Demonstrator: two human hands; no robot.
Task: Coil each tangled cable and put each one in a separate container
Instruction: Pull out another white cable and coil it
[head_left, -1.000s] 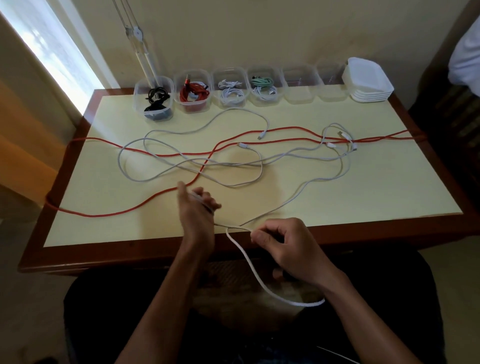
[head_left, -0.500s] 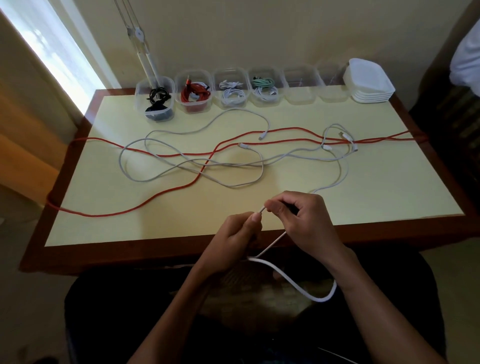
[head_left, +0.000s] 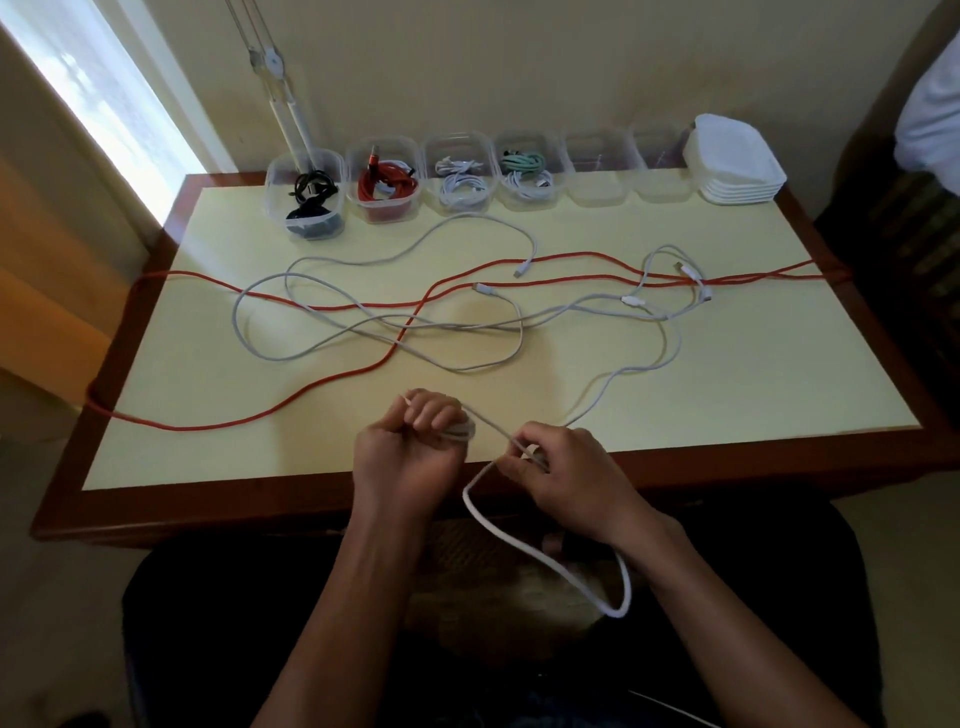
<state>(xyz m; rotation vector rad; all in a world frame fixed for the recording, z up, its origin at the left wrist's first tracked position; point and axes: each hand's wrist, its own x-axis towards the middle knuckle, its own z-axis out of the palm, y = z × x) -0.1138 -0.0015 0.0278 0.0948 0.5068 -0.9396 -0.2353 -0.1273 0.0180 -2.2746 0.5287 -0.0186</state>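
At the table's near edge my left hand (head_left: 410, 447) is curled round one end of a white cable (head_left: 550, 556), with a small loop wound at its fingers. My right hand (head_left: 563, 480) pinches the same cable a short way along; a slack loop hangs below the table edge. The cable runs on to the tangle of white cables (head_left: 395, 327) crossed by a long red cable (head_left: 332, 384) in mid-table. Six clear containers line the far edge: four hold coiled cables (head_left: 384, 182), two (head_left: 597, 171) stand without any.
A stack of white lids (head_left: 737, 166) sits at the far right corner. A lamp stand (head_left: 280, 104) rises behind the leftmost container. The red cable hangs over both side edges of the table (head_left: 779, 384). A window is at the left.
My left hand rose from the table edge and wound the cable end into a small loop. My right hand moved right and down along the cable, and the hanging loop grew longer.
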